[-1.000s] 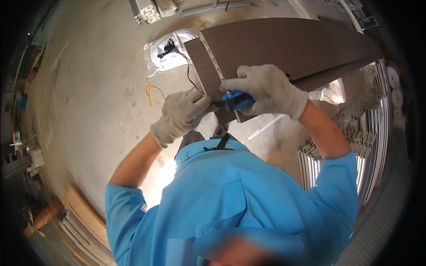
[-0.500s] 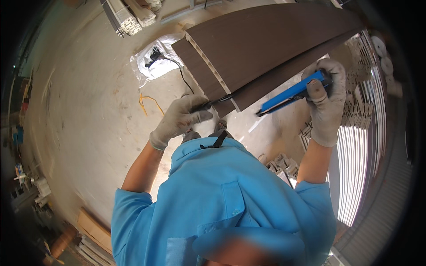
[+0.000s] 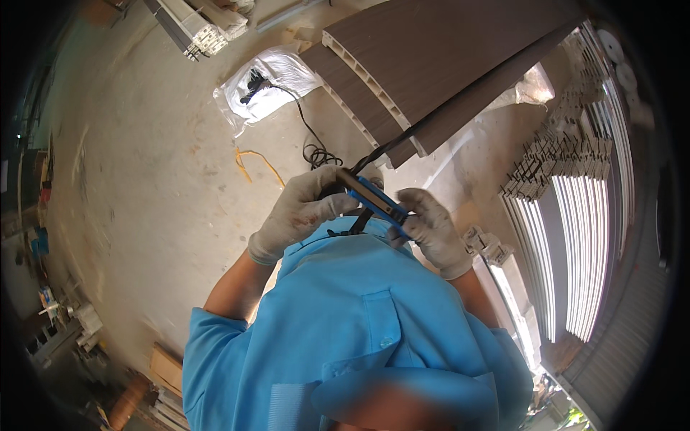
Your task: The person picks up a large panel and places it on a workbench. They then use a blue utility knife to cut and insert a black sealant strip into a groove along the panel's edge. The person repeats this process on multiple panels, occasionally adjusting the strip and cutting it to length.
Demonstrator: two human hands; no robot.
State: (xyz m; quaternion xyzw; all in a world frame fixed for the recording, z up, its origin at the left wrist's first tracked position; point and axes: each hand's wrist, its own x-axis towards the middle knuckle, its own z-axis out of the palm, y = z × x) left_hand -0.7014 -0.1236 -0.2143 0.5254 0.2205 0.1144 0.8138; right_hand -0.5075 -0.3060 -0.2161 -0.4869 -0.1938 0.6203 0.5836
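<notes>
In front of my belly both gloved hands meet at a long, narrow blue and black tool; its exact kind does not show. My right hand is closed round its lower right end. My left hand is closed on a black cord at the tool's upper left end; whether it also grips the tool cannot be told. That cord runs taut from my left fingers along the side of a stack of dark brown hollow panels. The panels' pale, ribbed cut ends face me.
White plastic sheeting with a black object on it lies left of the panels. A coiled black cable and a yellow strap rest on the concrete floor. Bundled pale profiles stand at the right, others at the far left.
My right hand has brought the blue tool down and left, to my left hand at the cord. My left hand has shifted slightly right and down. The panels sit farther right in view.
</notes>
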